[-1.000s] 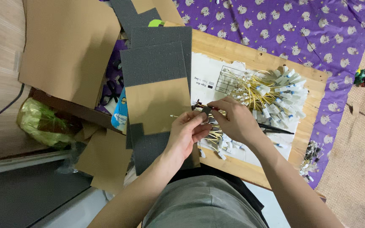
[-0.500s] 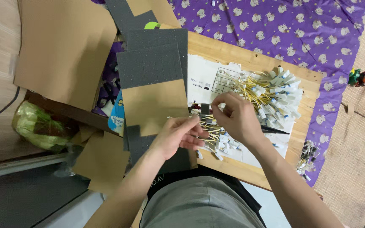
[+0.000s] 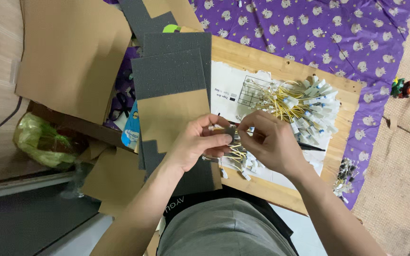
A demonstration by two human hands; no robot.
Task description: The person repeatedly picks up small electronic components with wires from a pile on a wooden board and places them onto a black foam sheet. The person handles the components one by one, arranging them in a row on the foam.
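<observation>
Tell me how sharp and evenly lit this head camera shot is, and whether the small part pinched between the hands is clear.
Head view: soft, even indoor light, faint shadows, no glare on the wooden board. The left hand, right hand and pile of yellow wires are fairly sharp. The small dark part they pinch is too small and covered to make out.

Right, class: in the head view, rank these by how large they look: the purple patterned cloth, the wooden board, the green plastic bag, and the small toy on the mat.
1. purple patterned cloth
2. wooden board
3. green plastic bag
4. small toy
</observation>
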